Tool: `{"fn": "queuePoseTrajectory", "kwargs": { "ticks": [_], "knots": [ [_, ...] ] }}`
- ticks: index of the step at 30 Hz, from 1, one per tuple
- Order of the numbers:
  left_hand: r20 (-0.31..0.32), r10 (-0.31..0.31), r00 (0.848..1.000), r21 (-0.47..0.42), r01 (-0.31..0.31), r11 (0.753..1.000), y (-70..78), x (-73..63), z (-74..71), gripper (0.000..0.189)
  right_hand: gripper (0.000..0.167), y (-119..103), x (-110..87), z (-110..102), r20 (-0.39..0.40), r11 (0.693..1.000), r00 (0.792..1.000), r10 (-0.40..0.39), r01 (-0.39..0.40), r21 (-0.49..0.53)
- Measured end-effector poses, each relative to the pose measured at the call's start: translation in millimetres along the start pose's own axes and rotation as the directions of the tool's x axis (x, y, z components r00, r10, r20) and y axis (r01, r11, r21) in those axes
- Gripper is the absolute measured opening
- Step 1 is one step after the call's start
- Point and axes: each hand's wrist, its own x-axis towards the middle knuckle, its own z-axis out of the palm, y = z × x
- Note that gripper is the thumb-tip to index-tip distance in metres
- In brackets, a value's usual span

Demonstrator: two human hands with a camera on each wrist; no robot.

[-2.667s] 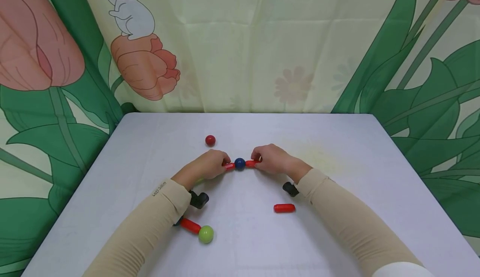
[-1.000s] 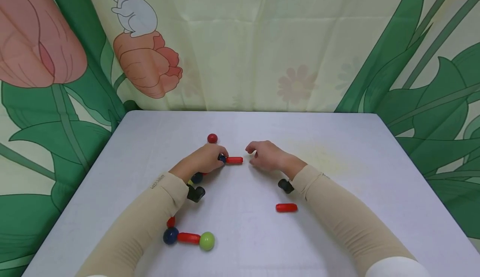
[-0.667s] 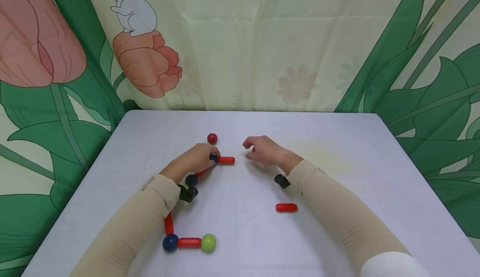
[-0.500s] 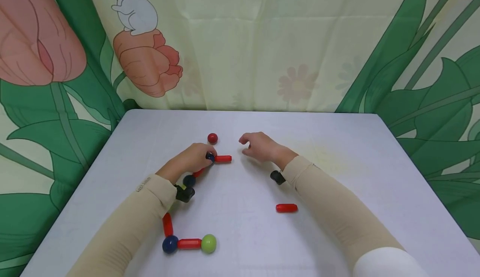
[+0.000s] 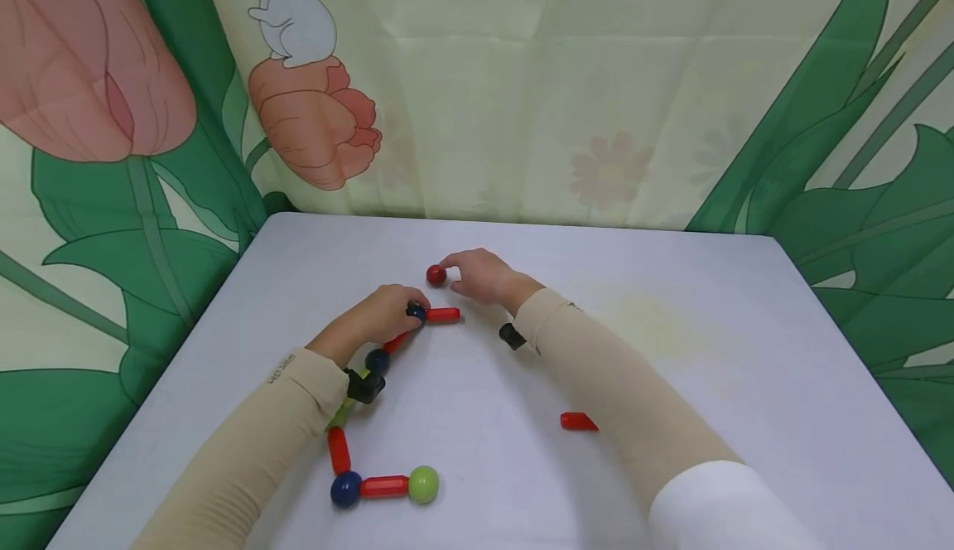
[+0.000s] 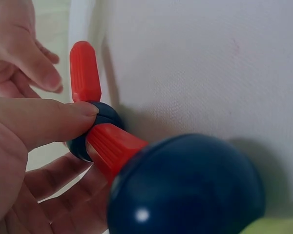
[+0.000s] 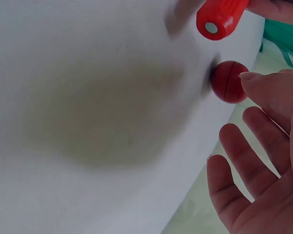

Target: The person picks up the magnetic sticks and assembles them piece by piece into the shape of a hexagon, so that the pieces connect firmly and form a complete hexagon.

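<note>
My left hand [image 5: 378, 315] pinches a blue ball [image 6: 106, 115] of a magnetic ball-and-stick chain between thumb and fingers. From that ball a red stick [image 5: 445, 315] points right with a free end. Another red stick [image 6: 110, 146] links it to a second blue ball [image 5: 378, 361]. My right hand [image 5: 484, 277] reaches to a small red ball [image 5: 436, 276] behind the chain, the index fingertip right at its side. In the right wrist view the thumb overlaps the red ball [image 7: 225, 81], and the other fingers are spread.
Under the left sleeve the chain runs on through a yellow-green part [image 5: 340, 413], a red stick [image 5: 339, 451] and a blue ball [image 5: 346, 489], then another red stick [image 5: 384, 486] and a green ball [image 5: 423, 484]. A loose red stick [image 5: 576, 422] is partly hidden by the right sleeve.
The right hand let go of the red stick and moved left and back to the red ball. The left hand now holds the blue ball instead, and drew the chain's end left.
</note>
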Motion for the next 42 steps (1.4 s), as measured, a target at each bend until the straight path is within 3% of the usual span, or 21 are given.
{"fn": "queuePoseTrajectory", "kwargs": {
  "ticks": [12,21,28,33,42],
  "knots": [
    [-0.008,-0.011,1.0,0.0,0.011,1.0,-0.1,-0.8,-1.1,0.03,0.043,-6.9,21.9,8.9,-0.034,0.999,0.999,0.035,-0.035,0.012],
    [-0.002,-0.014,1.0,-0.009,0.014,1.0,4.7,-2.6,-0.6,0.03,0.034,-1.8,15.5,8.5,-0.043,0.996,0.996,0.078,-0.076,0.041],
    [0.0,-0.032,0.999,-0.011,0.032,0.999,3.9,-3.5,-0.7,0.03,0.036,13.1,1.1,3.9,0.031,0.997,0.997,0.073,-0.073,0.013],
    [0.008,-0.055,0.998,-0.021,0.055,0.998,4.1,-2.4,0.3,0.031,0.032,24.9,-21.0,1.6,0.071,0.998,0.996,0.057,-0.058,0.012],
    [0.01,-0.049,0.999,-0.036,0.05,0.998,5.8,-2.7,3.0,0.032,0.029,41.9,-64.0,3.4,0.062,0.999,0.998,0.025,-0.027,0.035]
  ]
}}
